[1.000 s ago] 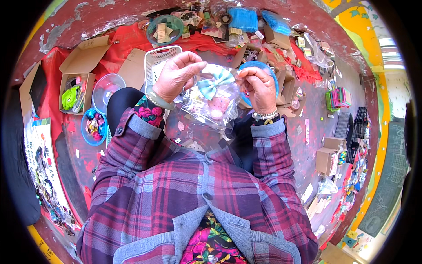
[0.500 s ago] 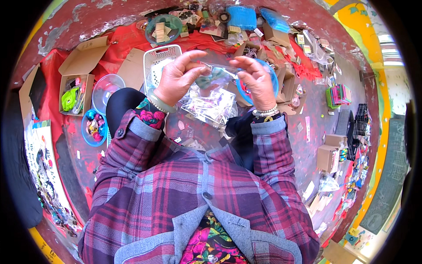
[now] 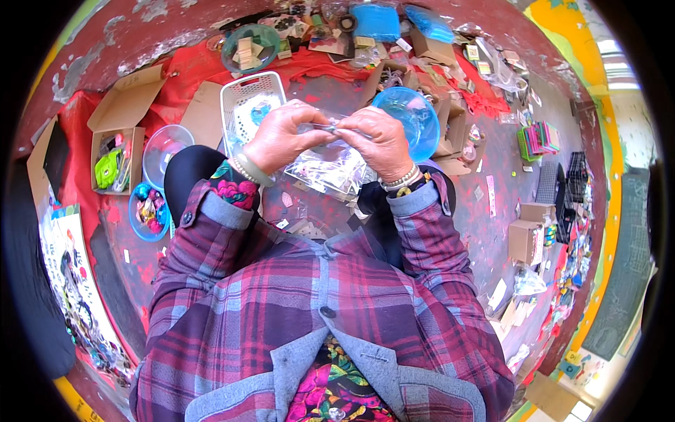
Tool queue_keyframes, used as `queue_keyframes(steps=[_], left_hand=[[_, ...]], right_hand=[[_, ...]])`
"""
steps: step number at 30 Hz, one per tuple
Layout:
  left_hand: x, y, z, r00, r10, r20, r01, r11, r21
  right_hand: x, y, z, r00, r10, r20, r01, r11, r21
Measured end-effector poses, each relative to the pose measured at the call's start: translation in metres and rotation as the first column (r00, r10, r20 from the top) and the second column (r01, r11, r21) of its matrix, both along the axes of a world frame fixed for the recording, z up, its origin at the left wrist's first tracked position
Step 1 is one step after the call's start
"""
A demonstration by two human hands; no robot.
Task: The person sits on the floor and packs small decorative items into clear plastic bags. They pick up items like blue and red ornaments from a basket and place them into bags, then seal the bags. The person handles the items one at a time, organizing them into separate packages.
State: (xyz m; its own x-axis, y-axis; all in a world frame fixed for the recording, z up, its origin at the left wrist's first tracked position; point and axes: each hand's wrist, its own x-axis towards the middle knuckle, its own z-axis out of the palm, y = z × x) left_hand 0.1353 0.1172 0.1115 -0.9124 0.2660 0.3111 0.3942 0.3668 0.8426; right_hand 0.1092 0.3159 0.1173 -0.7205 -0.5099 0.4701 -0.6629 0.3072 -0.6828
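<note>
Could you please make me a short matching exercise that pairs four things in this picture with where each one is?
1. White basket
2. Clear plastic bag
3. Bright green item
4. Blue basin

A. In an open cardboard box
B. Just beyond the left hand
C. Just beyond the right hand
D. Pinched in the fingers of both hands

Pairs: 1-B; 2-D; 3-A; 4-C

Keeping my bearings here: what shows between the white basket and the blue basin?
In the head view, the left hand and right hand, pinching clear plastic, appear between white basket and blue basin, over red-stained floor.
</note>
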Motion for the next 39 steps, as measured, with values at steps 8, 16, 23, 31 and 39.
queue_keyframes(steps=[8, 16, 23, 31, 39], left_hand=[[-0.003, -0.012, 0.000, 0.995, -0.061, 0.079, 0.050, 0.990, 0.130], [-0.005, -0.015, 0.000, 0.974, -0.083, 0.211, 0.057, 0.990, 0.125], [-0.011, -0.018, 0.002, 0.994, -0.048, 0.094, 0.044, 0.998, 0.050], [-0.016, -0.034, 0.000, 0.983, -0.044, 0.180, -0.004, 0.966, 0.258], [-0.028, -0.093, -0.026, 0.863, 0.369, 0.344, -0.505, 0.614, 0.607]], right_hand=[[0.002, 0.013, 0.010, 0.998, -0.037, -0.041, 0.042, 0.993, 0.114], [-0.001, 0.032, 0.009, 0.994, -0.073, -0.083, 0.078, 0.995, 0.056], [-0.003, 0.042, 0.010, 0.993, -0.120, -0.018, 0.120, 0.992, 0.031], [-0.004, 0.029, 0.008, 0.959, -0.180, 0.219, 0.209, 0.971, -0.117], [-0.021, 0.041, -0.004, 0.841, -0.250, 0.480, 0.402, 0.882, -0.247]])
